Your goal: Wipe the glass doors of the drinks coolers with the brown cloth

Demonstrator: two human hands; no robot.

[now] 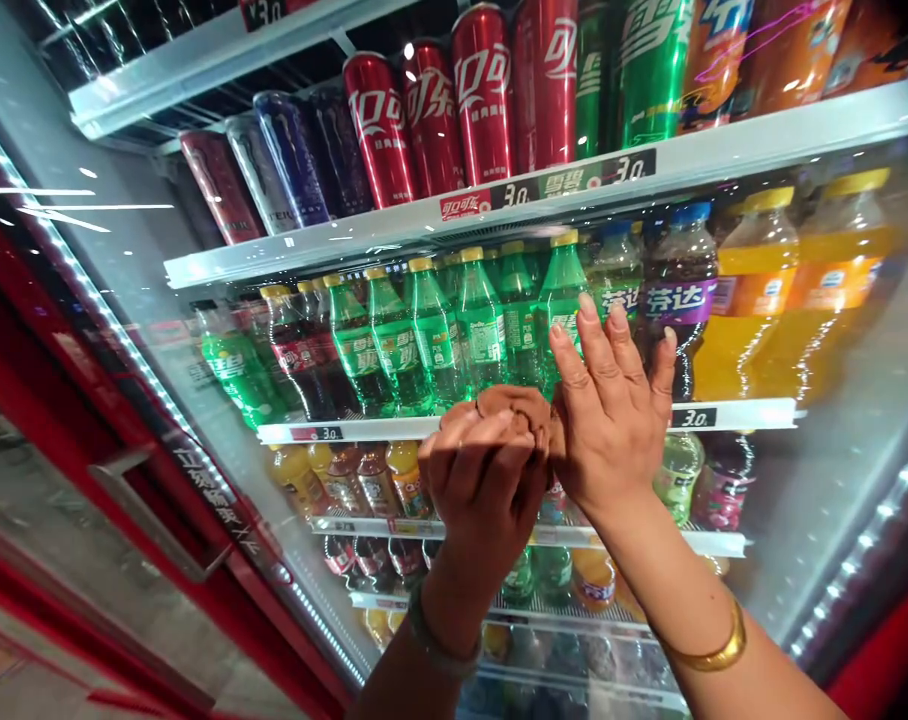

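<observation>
My left hand has its fingers wrapped round a crumpled brown cloth, in front of the shelf of bottles. Just to its right, my right hand is raised with its fingers spread, its thumb side beside the cloth. Its fingertips overlap green bottles with yellow caps and a purple-labelled dark bottle. Whether the fingertips touch the bottles cannot be told. A dark bangle is on my left wrist and a gold bangle on my right.
Red cans line the shelf above, with price tags on its white edge. Orange drink bottles stand at the right. Lower shelves hold more bottles. A red-framed door with a metal handle is at the left.
</observation>
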